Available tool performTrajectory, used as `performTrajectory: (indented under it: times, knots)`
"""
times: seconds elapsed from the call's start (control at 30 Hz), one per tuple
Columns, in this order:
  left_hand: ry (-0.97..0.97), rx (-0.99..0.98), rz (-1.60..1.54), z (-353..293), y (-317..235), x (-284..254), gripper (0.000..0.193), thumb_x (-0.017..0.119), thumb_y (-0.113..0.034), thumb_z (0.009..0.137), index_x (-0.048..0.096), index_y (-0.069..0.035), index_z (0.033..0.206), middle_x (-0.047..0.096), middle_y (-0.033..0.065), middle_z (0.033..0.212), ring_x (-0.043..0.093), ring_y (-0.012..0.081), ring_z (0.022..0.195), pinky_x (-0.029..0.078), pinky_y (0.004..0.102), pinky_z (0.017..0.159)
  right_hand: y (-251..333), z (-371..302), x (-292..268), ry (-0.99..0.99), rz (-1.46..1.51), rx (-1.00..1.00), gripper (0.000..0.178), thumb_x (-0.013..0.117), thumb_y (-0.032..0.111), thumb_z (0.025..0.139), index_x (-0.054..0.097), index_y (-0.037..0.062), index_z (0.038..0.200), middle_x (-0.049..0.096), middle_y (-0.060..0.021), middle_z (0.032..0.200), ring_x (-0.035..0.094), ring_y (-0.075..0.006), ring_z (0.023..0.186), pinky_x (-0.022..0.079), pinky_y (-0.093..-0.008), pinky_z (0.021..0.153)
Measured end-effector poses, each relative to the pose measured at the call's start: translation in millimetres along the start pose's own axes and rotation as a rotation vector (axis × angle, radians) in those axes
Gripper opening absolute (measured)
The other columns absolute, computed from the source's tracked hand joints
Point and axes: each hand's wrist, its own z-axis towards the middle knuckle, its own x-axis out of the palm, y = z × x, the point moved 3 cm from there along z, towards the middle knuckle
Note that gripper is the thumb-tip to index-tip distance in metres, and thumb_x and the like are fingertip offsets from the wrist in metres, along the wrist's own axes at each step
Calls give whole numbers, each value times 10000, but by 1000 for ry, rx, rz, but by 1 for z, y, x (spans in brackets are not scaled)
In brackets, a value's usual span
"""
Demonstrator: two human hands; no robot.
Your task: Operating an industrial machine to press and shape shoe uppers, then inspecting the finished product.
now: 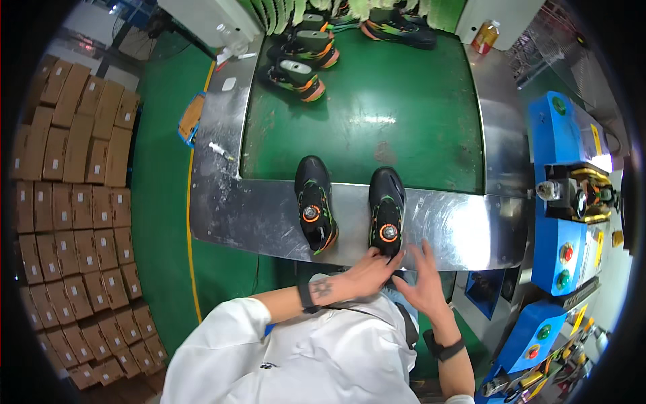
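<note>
Two black shoes with green and orange trim stand on the steel front ledge, toes pointing away from me. Each has a round dial ringed in orange. The left shoe (314,202) is untouched. At the heel of the right shoe (387,209), my left hand (369,273) has its fingers closed on the back of the collar; part of the grip is hidden. My right hand (424,281) is just right of that heel, fingers spread and holding nothing.
Several shoes with grey blocks (296,67) sit far left on the green conveyor belt (377,108), below a fringed curtain (282,13). A marker-like tube (221,151) lies on the left ledge. Blue machines (552,202) stand right; stacked cartons (74,215) stand left.
</note>
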Motion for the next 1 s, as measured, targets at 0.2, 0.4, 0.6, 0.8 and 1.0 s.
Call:
performTrajectory:
  times: [0.2,0.4,0.6,0.8,1.0]
  knots:
    - [-492,-357,-401,-97,-2,-55,285,614,-42,831,609,-38,1116,644,127,1117,636,301,920,493,399,832,-44,16,68,-19,279,-31,655,822,158,667,427,29,1173,277,-339,1452,353,-495,1316,364,-486,1068]
    - [-609,-519,-7,-120,43,-58,497,679,-70,785,506,-35,1249,612,141,1172,594,327,1044,480,383,895,-12,10,85,-62,-90,-153,576,824,201,669,528,-11,1115,180,-380,1469,271,-540,1337,360,-527,1053]
    - [-299,-292,17,-90,114,-60,361,706,-131,762,634,-2,1091,641,190,1050,596,368,1007,490,425,872,5,50,16,-171,189,87,470,793,450,686,690,27,863,669,-219,983,660,-351,777,519,-407,669]
    - [-309,-184,-493,-64,89,-179,407,786,-217,731,641,-22,1057,644,20,798,506,63,639,412,225,586,77,25,-130,67,383,135,449,772,450,725,715,54,929,648,-109,648,579,-237,543,463,-313,568]
    - [101,564,-482,-11,11,-273,481,846,-154,622,623,29,1007,655,108,800,599,189,683,438,292,617,137,-31,-177,-116,314,311,349,786,378,745,695,48,812,645,-79,668,556,-208,544,449,-290,570]
